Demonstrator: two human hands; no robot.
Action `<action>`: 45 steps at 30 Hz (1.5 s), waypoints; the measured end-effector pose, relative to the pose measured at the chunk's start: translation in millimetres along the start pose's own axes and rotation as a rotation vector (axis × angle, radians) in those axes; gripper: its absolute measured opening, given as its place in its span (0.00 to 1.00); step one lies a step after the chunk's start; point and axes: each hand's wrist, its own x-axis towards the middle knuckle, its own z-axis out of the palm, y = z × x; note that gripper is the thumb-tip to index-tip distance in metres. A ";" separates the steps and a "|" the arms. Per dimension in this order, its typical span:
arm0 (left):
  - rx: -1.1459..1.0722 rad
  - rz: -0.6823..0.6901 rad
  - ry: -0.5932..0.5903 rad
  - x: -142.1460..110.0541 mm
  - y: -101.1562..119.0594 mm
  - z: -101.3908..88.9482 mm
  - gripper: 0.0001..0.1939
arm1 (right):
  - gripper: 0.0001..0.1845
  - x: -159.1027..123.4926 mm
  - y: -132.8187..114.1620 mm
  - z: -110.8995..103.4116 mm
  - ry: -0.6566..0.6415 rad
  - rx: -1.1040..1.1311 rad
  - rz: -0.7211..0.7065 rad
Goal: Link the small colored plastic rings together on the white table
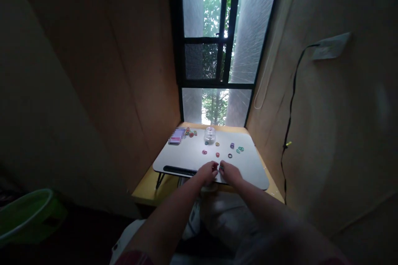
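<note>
Both my hands are close together over the front of a white lap table (183,155). My left hand (208,172) is closed, its thumb and fingers curled together, and what they hold, if anything, is too small to make out. In the pinched fingertips of my right hand (230,172) is a small dark-greenish band (221,167), partly hidden. Beyond them lie small ring-shaped bands: a pink one (204,152), a red one (217,155), a dark one (230,155), a purple one (232,145), a yellow one (217,144) and green ones (241,149).
A clear jar (209,136) stands at the back of the lap table. To its left are a pile of mixed bands (190,133) and a blurred flat item (176,136). A black ledge (178,170) runs along the front edge. A cord (290,112) hangs from the right wall's outlet.
</note>
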 end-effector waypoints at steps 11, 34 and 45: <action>0.088 0.107 0.090 9.6 -4.5 -11.6 0.11 | 0.06 -5.7 4.2 9.6 0.158 0.118 -0.025; 0.056 0.161 -0.003 15.5 -9.8 -13.6 0.08 | 0.15 -6.8 12.8 18.7 0.181 0.275 -0.042; 0.048 0.093 0.039 20.6 -11.7 -11.8 0.07 | 0.10 9.0 11.8 7.9 0.091 0.370 -0.050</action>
